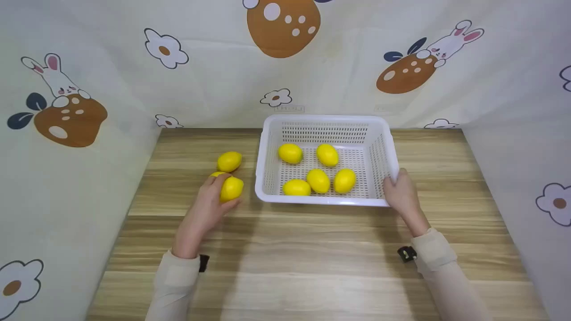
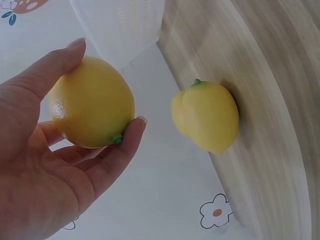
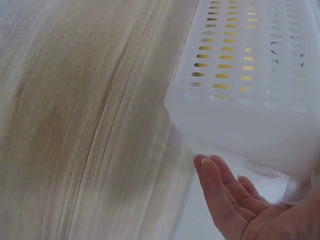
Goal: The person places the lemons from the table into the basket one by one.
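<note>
My left hand [image 1: 206, 203] grips a yellow lemon [image 1: 232, 189] left of the basket, thumb on one side and fingers round the other; the left wrist view shows this lemon [image 2: 92, 102] up close. Just beyond it are two more lemons on the table, one in plain sight [image 1: 229, 161] and one mostly hidden behind the fingers. A white perforated plastic basket [image 1: 325, 201] holds several lemons [image 1: 318, 180]. At its front right corner my right hand [image 1: 403, 196] holds the rim, thumb over the edge. Its fingers [image 3: 212, 180] lie along the outside wall in the right wrist view.
Under everything is a wood-grain table [image 1: 312, 258]. A pale sheet [image 1: 214, 89] printed with rabbits and flowers hangs behind it and along both sides. The basket's back edge stands close to the rear sheet.
</note>
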Demonstrator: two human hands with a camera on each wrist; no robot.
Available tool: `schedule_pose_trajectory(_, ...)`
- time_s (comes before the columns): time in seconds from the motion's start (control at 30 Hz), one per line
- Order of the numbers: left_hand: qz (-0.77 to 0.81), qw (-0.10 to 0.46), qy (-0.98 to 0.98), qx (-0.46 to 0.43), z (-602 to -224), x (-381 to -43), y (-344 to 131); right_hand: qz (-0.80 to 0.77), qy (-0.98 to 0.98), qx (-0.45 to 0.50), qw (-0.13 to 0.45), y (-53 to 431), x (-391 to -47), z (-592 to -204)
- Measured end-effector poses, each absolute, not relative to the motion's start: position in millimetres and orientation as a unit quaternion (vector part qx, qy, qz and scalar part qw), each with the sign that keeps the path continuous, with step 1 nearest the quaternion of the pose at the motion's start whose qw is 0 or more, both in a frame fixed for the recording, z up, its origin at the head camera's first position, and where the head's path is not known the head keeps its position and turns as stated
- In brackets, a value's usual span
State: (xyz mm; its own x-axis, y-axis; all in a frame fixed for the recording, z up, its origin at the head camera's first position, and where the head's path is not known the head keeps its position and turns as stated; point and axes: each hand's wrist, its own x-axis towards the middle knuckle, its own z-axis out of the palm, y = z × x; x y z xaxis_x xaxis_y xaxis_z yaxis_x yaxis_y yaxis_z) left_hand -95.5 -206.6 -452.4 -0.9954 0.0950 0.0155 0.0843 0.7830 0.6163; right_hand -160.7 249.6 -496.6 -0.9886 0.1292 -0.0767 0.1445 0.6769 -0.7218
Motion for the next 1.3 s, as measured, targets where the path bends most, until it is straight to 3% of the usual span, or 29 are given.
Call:
schedule_pose_trajectory(0.5, 0.326, -0.002, 0.943, 0.067, -442.9, -107.5, -196.6, -0.398, 0.913, 0.084, 0.016, 248.6, -160.3, -495.7)
schedule_pose_trajectory(1.3, 0.298, 0.04, 0.951, 0.074, -426.6, -125.7, -171.9, -0.402, 0.912, 0.074, 0.021, 249.8, -159.7, -496.5)
